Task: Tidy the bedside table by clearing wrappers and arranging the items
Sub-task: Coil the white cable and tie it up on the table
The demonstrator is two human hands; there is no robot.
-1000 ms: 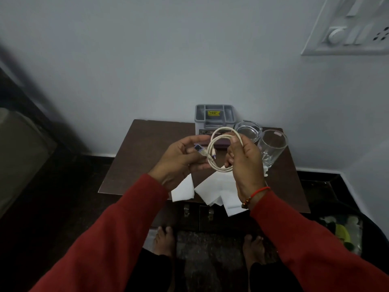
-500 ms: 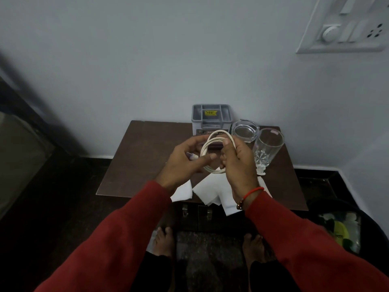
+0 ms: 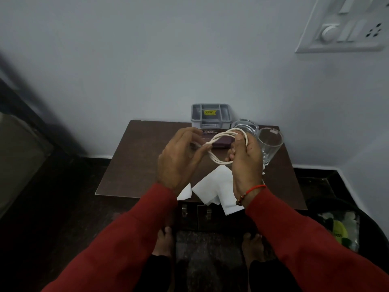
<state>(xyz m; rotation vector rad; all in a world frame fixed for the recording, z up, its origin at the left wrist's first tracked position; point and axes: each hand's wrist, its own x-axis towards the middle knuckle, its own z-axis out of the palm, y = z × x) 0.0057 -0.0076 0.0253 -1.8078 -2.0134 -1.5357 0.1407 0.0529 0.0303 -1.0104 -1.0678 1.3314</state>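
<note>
A coiled white cable [image 3: 223, 137] hangs in the air above the dark brown bedside table [image 3: 134, 165]. My right hand [image 3: 245, 163] grips the coil's right side, fingers curled round the loops. My left hand [image 3: 179, 159] pinches the cable's end at the coil's left side. White paper wrappers [image 3: 214, 186] lie at the table's front edge, partly under my wrists. A grey organiser tray [image 3: 210, 115] stands at the back against the wall. A purple flat item [image 3: 221, 142] lies in front of it, partly hidden by the cable.
Two clear glasses stand at the back right: a short one [image 3: 245, 126] and a tall one [image 3: 269, 144]. A dark bin [image 3: 341, 226] with rubbish sits on the floor at the right. A switchboard [image 3: 347, 26] is on the wall. My bare feet are below the table.
The coil has tilted flatter and moved a little right. My left hand has slid along the cable's end and its fingers have spread. The right hand still holds the loops.
</note>
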